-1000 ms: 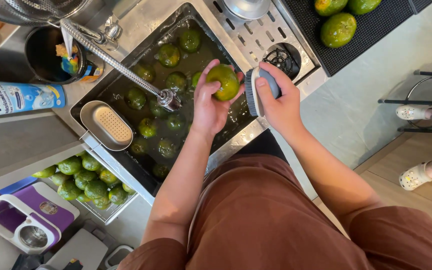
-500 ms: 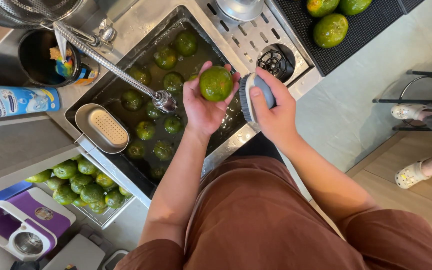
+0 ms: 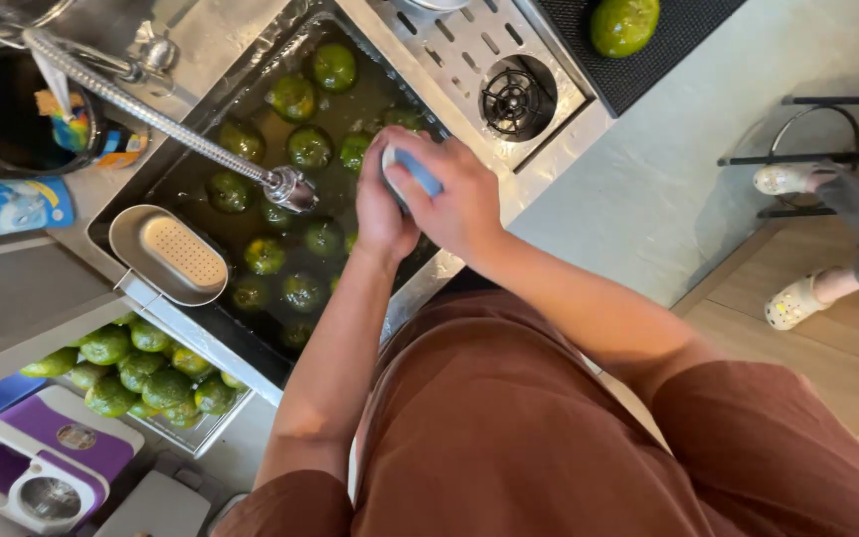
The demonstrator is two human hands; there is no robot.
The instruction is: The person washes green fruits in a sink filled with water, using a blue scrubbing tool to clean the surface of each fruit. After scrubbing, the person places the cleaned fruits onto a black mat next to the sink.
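Note:
My two hands meet over the right side of a steel sink (image 3: 147, 179) full of murky water with several green round fruits (image 3: 308, 146) floating in it. My left hand (image 3: 380, 217) is cupped around a green fruit that my right hand hides. My right hand (image 3: 461, 204) grips a blue-and-grey scrub brush (image 3: 413, 171) and presses it down onto that fruit.
A flexible faucet hose (image 3: 151, 114) ends in a spray head (image 3: 290, 189) over the water. A metal strainer (image 3: 173, 256) hangs on the sink's near rim. More green fruits fill a tray (image 3: 141, 370) below; one lies on a black mat (image 3: 624, 24). Another person's sandalled feet (image 3: 792, 298) stand at right.
My right hand has brought the brush over the fruit, which was in plain sight in my left palm and is now covered. Both hands have dropped slightly toward the sink.

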